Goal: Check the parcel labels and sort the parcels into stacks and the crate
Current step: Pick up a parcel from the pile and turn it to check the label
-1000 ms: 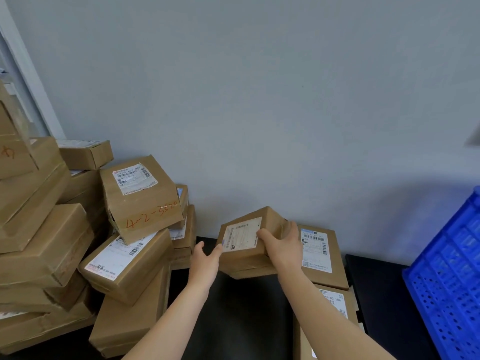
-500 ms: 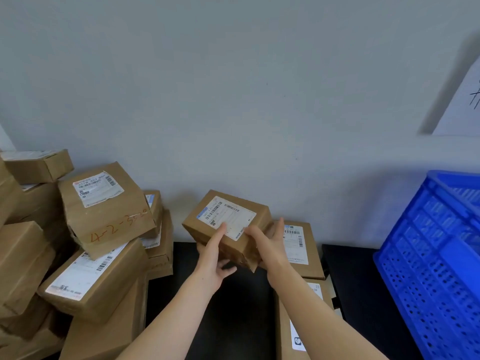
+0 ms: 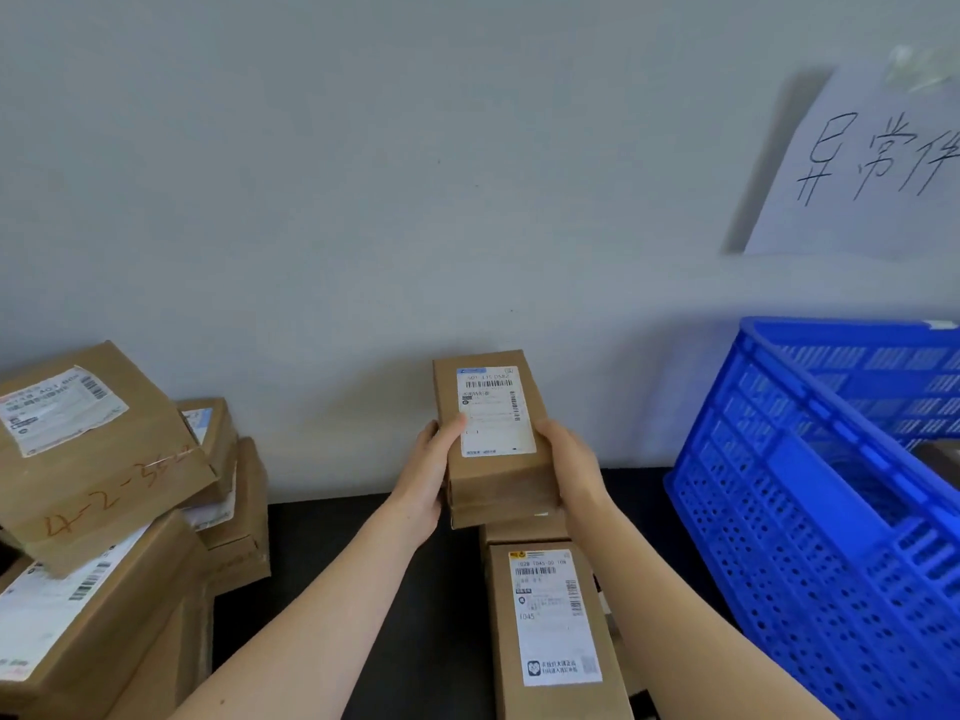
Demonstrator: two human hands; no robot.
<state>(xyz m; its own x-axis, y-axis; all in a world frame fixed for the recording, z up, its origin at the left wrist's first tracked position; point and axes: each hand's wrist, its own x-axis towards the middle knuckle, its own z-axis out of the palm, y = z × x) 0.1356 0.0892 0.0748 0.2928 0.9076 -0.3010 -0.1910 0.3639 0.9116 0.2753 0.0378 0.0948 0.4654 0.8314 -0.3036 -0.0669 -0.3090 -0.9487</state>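
Observation:
A small brown cardboard parcel (image 3: pixel 493 433) with a white barcode label facing me is held upright near the wall. My left hand (image 3: pixel 427 478) grips its left side, thumb on the label's edge. My right hand (image 3: pixel 569 467) grips its right side. Just below it lies another brown parcel (image 3: pixel 550 626) with a label marked T045, on top of a partly hidden one. A blue perforated plastic crate (image 3: pixel 810 511) stands at the right.
A leaning pile of brown parcels (image 3: pixel 98 511) fills the left, one marked 4-2 in orange. The black tabletop (image 3: pixel 332 553) shows between pile and stack. A handwritten paper sign (image 3: pixel 862 163) hangs on the grey wall above the crate.
The parcel has been turned so its label stands upright and square to me, and it moved right over the stack. My view swung right, showing more of the crate and the sign.

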